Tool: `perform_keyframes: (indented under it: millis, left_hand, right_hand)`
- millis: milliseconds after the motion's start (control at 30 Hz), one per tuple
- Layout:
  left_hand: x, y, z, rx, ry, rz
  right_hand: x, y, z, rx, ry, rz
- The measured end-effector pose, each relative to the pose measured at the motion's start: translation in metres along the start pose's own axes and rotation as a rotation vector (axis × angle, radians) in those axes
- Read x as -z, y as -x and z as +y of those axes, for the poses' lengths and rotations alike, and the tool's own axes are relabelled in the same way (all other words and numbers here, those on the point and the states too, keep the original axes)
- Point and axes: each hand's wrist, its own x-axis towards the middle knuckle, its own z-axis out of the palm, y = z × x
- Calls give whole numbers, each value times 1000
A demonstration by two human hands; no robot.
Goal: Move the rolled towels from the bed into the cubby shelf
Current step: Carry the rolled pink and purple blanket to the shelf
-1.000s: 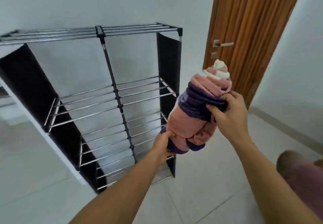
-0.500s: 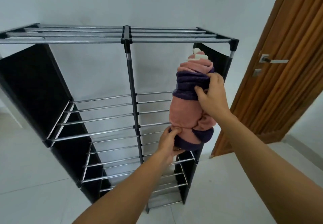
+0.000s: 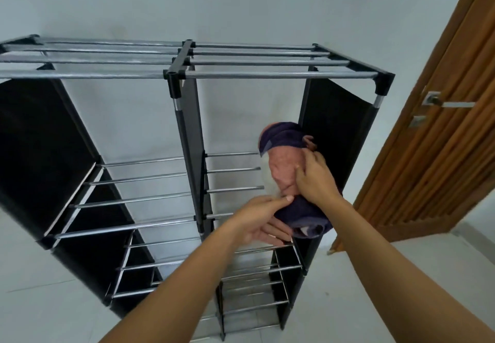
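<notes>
A rolled pink and purple towel [image 3: 284, 174] lies inside the upper right cubby of the shelf [image 3: 184, 74], on its metal rods, against the black right side panel. My right hand [image 3: 314, 179] rests on top of the roll and grips it. My left hand [image 3: 263, 218] holds the roll's near purple end from the left and below, thumb on the cloth. The shelf is a black frame with silver rods and several cubbies; the other cubbies hold nothing. The bed is out of view.
A brown wooden door [image 3: 439, 128] with a metal lever handle [image 3: 444, 102] stands to the right of the shelf. A white wall is behind the shelf and pale floor tiles [image 3: 40, 302] lie around its foot.
The towel roll has gone from upright in front of the shelf to lying inside the upper right cubby. Both hands moved forward with it, and the view came closer to the shelf.
</notes>
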Motion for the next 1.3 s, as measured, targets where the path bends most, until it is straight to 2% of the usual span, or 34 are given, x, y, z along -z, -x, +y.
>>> perform_keyframes:
  millis: [100, 200, 267, 367, 533, 733, 833, 967, 1100, 1200, 1300]
  left_hand:
    - [20, -6, 18, -85, -80, 111]
    - [26, -26, 27, -186, -12, 304]
    - [24, -45, 27, -188, 14, 376]
    - [10, -62, 27, -133, 36, 366]
    - [1, -62, 35, -45, 262, 301]
    - [2, -66, 49, -340, 299, 384]
    - [3, -66, 57, -389, 116, 415]
    - [4, -70, 50, -400, -293, 422]
    - [11, -71, 46, -416, -316, 400]
    - [4, -60, 45, -458, -395, 493]
    - [-14, -34, 33, -708, -497, 594]
  right_hand:
    - [6, 3, 12, -12, -33, -17]
    - [11, 3, 18, -14, -19, -58]
    - [12, 2, 18, -54, -24, -103]
    - [14, -5, 17, -167, -39, -167]
    - [12, -5, 11, -230, -157, -212]
    - [22, -13, 11, -238, -341, -133]
    - [24, -17, 13, -239, -354, -72]
    - [19, -11, 9, -231, -226, -13]
    - [18, 9, 2, -96, -121, 75]
    - [18, 36, 4, -48, -110, 135]
    - [16, 73, 16, -70, -145, 220]
